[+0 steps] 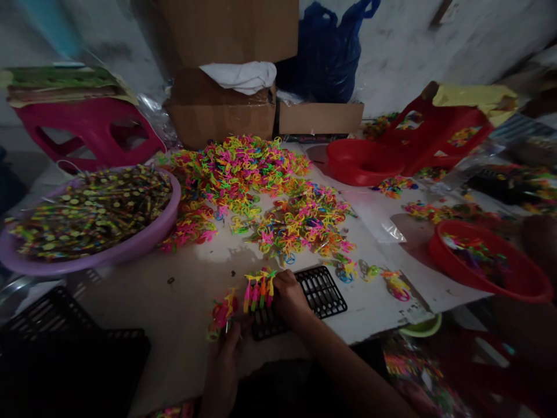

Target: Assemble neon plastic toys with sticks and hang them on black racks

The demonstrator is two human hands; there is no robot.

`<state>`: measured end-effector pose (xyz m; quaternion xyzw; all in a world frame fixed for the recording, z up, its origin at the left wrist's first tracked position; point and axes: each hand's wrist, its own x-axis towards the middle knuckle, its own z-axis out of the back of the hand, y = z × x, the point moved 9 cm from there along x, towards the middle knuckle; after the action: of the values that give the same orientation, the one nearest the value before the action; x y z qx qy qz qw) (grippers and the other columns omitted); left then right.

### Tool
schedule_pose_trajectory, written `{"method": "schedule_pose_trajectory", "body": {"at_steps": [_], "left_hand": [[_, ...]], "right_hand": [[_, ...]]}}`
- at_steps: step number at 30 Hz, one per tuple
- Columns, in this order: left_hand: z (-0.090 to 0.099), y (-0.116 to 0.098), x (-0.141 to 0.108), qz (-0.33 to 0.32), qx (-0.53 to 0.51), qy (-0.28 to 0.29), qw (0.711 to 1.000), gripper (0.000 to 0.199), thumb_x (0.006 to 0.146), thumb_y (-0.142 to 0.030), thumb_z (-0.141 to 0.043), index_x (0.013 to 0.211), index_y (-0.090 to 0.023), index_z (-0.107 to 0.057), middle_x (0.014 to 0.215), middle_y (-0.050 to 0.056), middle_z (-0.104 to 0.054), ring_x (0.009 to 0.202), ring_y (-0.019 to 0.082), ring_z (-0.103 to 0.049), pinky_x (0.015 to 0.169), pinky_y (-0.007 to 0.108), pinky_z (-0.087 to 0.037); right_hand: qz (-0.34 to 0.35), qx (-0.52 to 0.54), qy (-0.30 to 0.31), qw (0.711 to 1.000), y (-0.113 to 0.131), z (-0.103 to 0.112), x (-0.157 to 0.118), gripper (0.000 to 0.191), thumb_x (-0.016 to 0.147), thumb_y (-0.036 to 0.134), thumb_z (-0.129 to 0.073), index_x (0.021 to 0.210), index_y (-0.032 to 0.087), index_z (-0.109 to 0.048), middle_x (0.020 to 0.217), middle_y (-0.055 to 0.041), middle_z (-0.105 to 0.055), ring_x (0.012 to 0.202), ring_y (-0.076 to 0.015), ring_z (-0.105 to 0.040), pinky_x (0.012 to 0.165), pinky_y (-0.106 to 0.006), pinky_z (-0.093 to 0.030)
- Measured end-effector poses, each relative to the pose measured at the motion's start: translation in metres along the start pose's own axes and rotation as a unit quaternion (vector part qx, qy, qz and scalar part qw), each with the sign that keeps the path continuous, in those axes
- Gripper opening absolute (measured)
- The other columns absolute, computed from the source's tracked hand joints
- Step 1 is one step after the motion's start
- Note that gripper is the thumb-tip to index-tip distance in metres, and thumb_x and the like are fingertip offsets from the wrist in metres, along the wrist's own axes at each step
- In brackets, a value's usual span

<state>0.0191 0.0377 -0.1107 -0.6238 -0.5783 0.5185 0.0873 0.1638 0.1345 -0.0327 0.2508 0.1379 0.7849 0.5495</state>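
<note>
A black slotted plastic rack (326, 290) lies on the table in front of me. Small bright plastic toy pieces (257, 290) in pink, orange, green and yellow stand in a row at its left end. My right hand (290, 297) is over the rack, its fingers closed together beside the rightmost pieces; whatever is between its fingertips is hidden. To the left of the rack, my left hand (227, 347) is closed around a small bunch of the same colourful plastic pieces (223, 309). Beyond the rack spreads a large loose heap of these pieces (243, 168).
A purple basin (167, 223) full of small multicoloured sticks stands left. Black racks (73, 360) are stacked at the near left. Red basins (348, 165) and a red stool (439, 133) are on the right. A pink stool (96, 130) and cardboard boxes (221, 113) stand behind.
</note>
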Motion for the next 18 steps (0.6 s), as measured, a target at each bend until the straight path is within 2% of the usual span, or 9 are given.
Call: {"method": "schedule_pose_trajectory", "body": {"at_steps": [4, 7, 9, 11, 13, 15, 16, 18], "left_hand": [[0.003, -0.007, -0.003, -0.020, -0.023, -0.025, 0.999, 0.031, 0.056, -0.032, -0.074, 0.083, -0.019, -0.065, 0.080, 0.001, -0.069, 0.080, 0.019, -0.064, 0.082, 0.037, -0.049], [0.007, -0.025, -0.007, -0.051, -0.053, -0.039, 0.997, 0.031, 0.048, -0.033, -0.078, 0.070, -0.019, -0.062, 0.066, -0.002, -0.065, 0.065, 0.016, -0.062, 0.067, 0.033, -0.052], [0.002, -0.041, -0.013, -0.061, -0.042, -0.006, 0.997, 0.032, 0.049, -0.034, -0.079, 0.071, -0.018, -0.061, 0.066, -0.002, -0.063, 0.058, 0.013, -0.058, 0.054, 0.027, -0.050], [-0.010, -0.054, -0.025, -0.051, -0.016, 0.043, 0.998, 0.031, 0.055, -0.034, -0.077, 0.076, -0.018, -0.061, 0.069, 0.000, -0.062, 0.056, 0.012, -0.056, 0.047, 0.023, -0.045], [-0.025, -0.062, -0.039, -0.026, 0.003, 0.088, 0.996, 0.026, 0.062, -0.035, -0.073, 0.077, -0.017, -0.061, 0.071, 0.001, -0.060, 0.055, 0.011, -0.054, 0.046, 0.022, -0.042], [-0.042, -0.063, -0.051, -0.005, 0.019, 0.126, 0.992, 0.024, 0.068, -0.038, -0.067, 0.073, -0.016, -0.061, 0.066, 0.001, -0.057, 0.053, 0.010, -0.051, 0.047, 0.021, -0.041], [-0.048, -0.062, -0.054, -0.005, 0.034, 0.134, 0.990, 0.024, 0.070, -0.040, -0.065, 0.071, -0.016, -0.061, 0.063, 0.001, -0.056, 0.053, 0.010, -0.050, 0.048, 0.021, -0.041], [-0.049, -0.062, -0.054, -0.033, 0.069, 0.110, 0.991, 0.024, 0.068, -0.040, -0.066, 0.069, -0.017, -0.063, 0.060, 0.002, -0.057, 0.055, 0.013, -0.053, 0.051, 0.023, -0.043]], "right_hand": [[-0.023, -0.030, -0.032, 0.999, -0.009, -0.004, -0.001, 0.012, 0.071, 0.011, -0.058, 0.064, 0.018, -0.065, 0.071, -0.0053, -0.060, 0.077, -0.0188, -0.050, 0.069, -0.028, -0.038], [-0.019, 0.011, -0.004, 1.000, -0.017, -0.003, -0.002, 0.012, 0.069, 0.011, -0.060, 0.067, 0.021, -0.067, 0.077, -0.0036, -0.064, 0.081, -0.0182, -0.055, 0.079, -0.032, -0.038], [-0.013, 0.048, 0.004, 0.999, -0.017, 0.011, -0.006, 0.016, 0.069, 0.012, -0.060, 0.077, 0.023, -0.069, 0.088, -0.0038, -0.066, 0.087, -0.0191, -0.057, 0.087, -0.037, -0.036], [-0.026, 0.097, -0.021, 0.995, -0.013, 0.040, -0.012, 0.021, 0.072, 0.016, -0.059, 0.089, 0.023, -0.068, 0.096, -0.0058, -0.066, 0.091, -0.0201, -0.057, 0.088, -0.038, -0.038], [-0.040, 0.177, -0.049, 0.982, 0.000, 0.072, -0.020, 0.019, 0.078, 0.023, -0.055, 0.092, 0.022, -0.067, 0.092, -0.0059, -0.066, 0.087, -0.0184, -0.059, 0.080, -0.032, -0.044], [-0.037, 0.256, -0.047, 0.965, 0.025, 0.091, -0.027, 0.018, 0.082, 0.028, -0.052, 0.086, 0.022, -0.068, 0.081, -0.0037, -0.066, 0.078, -0.0154, -0.060, 0.071, -0.026, -0.046], [-0.033, 0.282, -0.035, 0.958, 0.039, 0.094, -0.031, 0.020, 0.084, 0.031, -0.050, 0.083, 0.022, -0.068, 0.078, -0.0031, -0.065, 0.075, -0.0144, -0.060, 0.069, -0.024, -0.046], [-0.021, 0.312, -0.025, 0.950, 0.063, 0.091, -0.037, 0.022, 0.083, 0.037, -0.052, 0.083, 0.021, -0.068, 0.077, -0.0036, -0.064, 0.073, -0.0141, -0.059, 0.066, -0.023, -0.046]]}}
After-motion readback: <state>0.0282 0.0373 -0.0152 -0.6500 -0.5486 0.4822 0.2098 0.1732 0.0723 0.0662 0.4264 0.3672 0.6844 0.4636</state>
